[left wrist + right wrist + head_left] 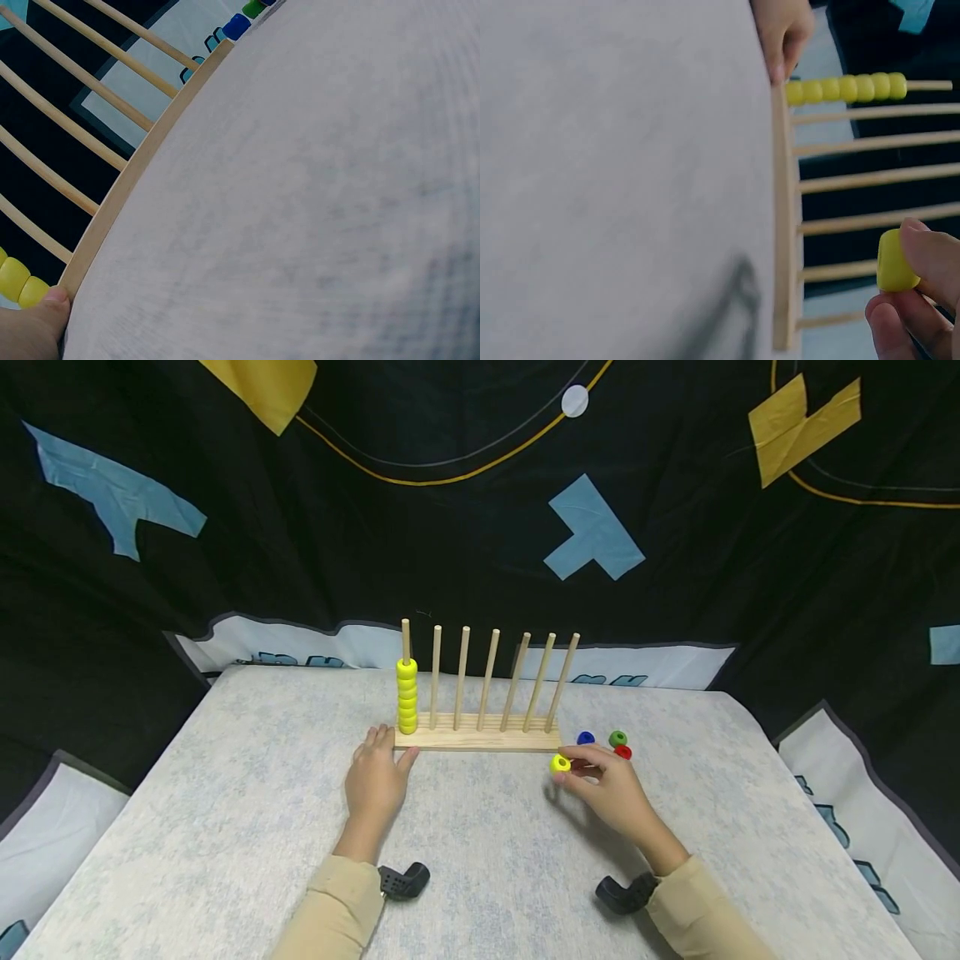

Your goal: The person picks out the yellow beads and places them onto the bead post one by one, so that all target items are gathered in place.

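A wooden bead stand [477, 742] with a row of upright pegs stands on the table, several yellow beads [407, 697] stacked on its leftmost peg. My left hand [377, 782] holds the left end of the base, thumb along the front edge [54, 304] and fingers at the side. Between the thumb and fingers of my right hand [611, 789] is a yellow bead [897, 261], pinched by its sides. That bead is just in front of the base's right end, its hole showing in the head view. The other pegs carry no beads.
Right of the stand lie a blue bead [586, 738], a green bead [618, 738] and a red bead [622, 752], close beyond my right hand. A pale cloth covers the table [480, 860]. Behind it hangs a dark patterned curtain [450, 543].
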`<state>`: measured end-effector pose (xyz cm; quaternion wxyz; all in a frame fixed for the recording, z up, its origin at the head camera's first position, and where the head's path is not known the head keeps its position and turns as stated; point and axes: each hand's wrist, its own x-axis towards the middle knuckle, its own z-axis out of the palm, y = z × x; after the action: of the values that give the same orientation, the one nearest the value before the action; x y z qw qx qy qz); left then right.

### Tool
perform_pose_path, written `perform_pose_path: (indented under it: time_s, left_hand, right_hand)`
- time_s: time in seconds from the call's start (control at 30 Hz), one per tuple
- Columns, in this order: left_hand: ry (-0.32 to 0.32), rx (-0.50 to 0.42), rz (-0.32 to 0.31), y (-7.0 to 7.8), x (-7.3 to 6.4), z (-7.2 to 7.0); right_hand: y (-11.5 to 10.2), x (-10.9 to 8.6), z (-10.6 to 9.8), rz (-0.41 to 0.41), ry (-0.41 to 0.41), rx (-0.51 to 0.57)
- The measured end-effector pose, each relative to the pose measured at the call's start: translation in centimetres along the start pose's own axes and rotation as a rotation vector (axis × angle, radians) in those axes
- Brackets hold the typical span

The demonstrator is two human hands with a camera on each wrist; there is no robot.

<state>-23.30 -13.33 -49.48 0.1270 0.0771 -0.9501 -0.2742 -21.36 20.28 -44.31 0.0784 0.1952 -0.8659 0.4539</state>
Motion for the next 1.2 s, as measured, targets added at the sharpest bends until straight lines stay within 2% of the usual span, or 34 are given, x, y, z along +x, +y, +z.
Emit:
perform_pose_path:
  time_s: [0.27,0.4,0.77,1.03,1.2]
  left_hand:
    - [0.006,-0.006,0.004,-0.2,0.1,0.1]
    - [0.008,-0.012,0.005,-0.1,0.1,0.0]
    - [0.012,-0.012,0.003,-0.1,0.0,0.0]
    - [0.006,-0.01,-0.001,-0.1,0.0,-0.1]
    - [-0.004,-0.01,0.002,-0.1,0.1,-0.1]
  right_hand:
    - [-2.9,2.9,0.9,-0.044,0.017,0.074]
    - [-4.4,4.6,0.8,-0.053,0.012,0.061]
    - [-8.4,9.0,-0.9,-0.118,0.021,-0.076]
    - [-10.9,12.5,-1.4,-0.164,0.057,-0.043]
    - [-12.1,14.3,-1.2,-0.182,0.052,-0.041]
